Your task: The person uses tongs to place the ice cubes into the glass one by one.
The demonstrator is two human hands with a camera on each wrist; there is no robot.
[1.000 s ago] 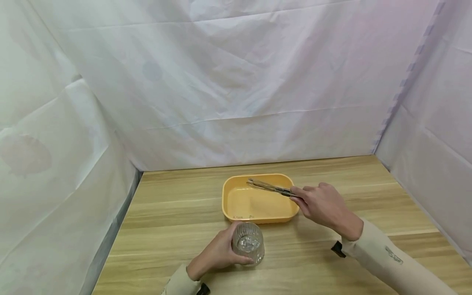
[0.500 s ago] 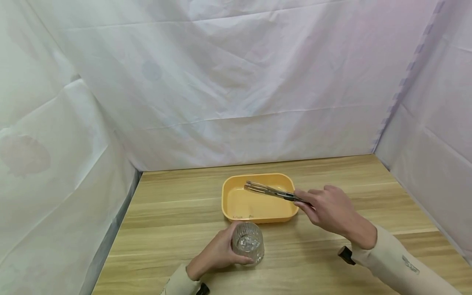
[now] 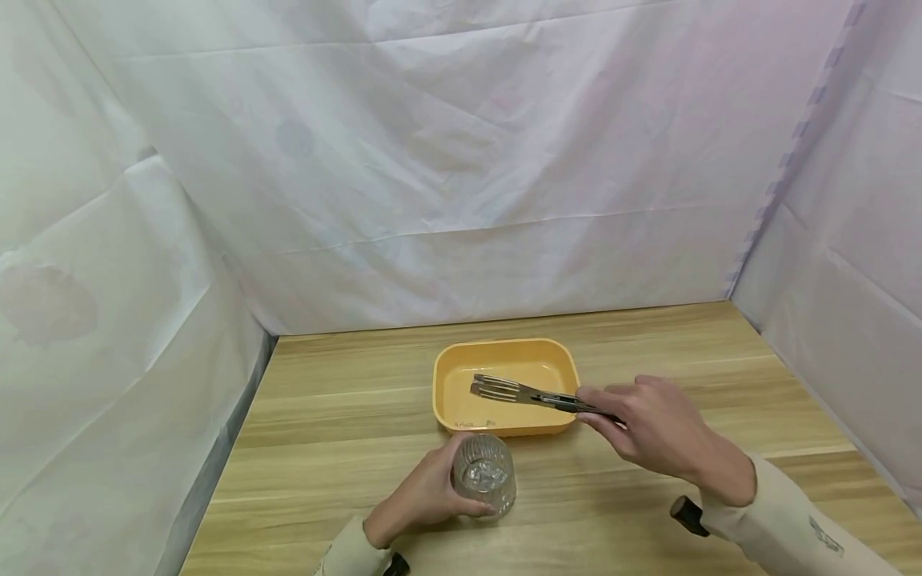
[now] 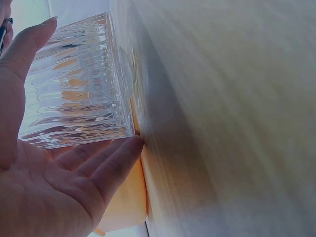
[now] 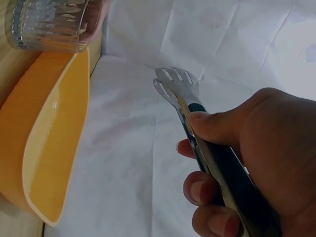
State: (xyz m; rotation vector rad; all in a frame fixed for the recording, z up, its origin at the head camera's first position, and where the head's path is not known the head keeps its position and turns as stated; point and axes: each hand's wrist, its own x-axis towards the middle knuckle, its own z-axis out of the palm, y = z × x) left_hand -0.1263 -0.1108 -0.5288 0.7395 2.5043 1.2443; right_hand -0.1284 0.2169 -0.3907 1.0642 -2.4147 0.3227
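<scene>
My left hand (image 3: 434, 490) holds a clear ribbed glass (image 3: 487, 472) on the table, thumb on one side and fingers on the other. Clear lumps show at the bottom of the glass, too indistinct to name. My right hand (image 3: 659, 430) grips metal tongs (image 5: 197, 131) with dark handles and slotted ends. In the head view, those ends hang over the yellow plastic basin (image 3: 441, 376), just behind the glass. Their tips sit close together in the right wrist view, with nothing seen between them. A few small clear pieces (image 3: 464, 424) lie inside the basin along its near wall.
The wood-grain table (image 3: 338, 400) carries the basin and the glass. White cloth (image 3: 461, 160) hangs behind the table and on both sides. A dark strip (image 3: 223, 448) runs along the table's left edge.
My right hand has moved right and towards me, bringing the tongs' ends nearer the basin's middle. The left hand and the glass have stayed in place.
</scene>
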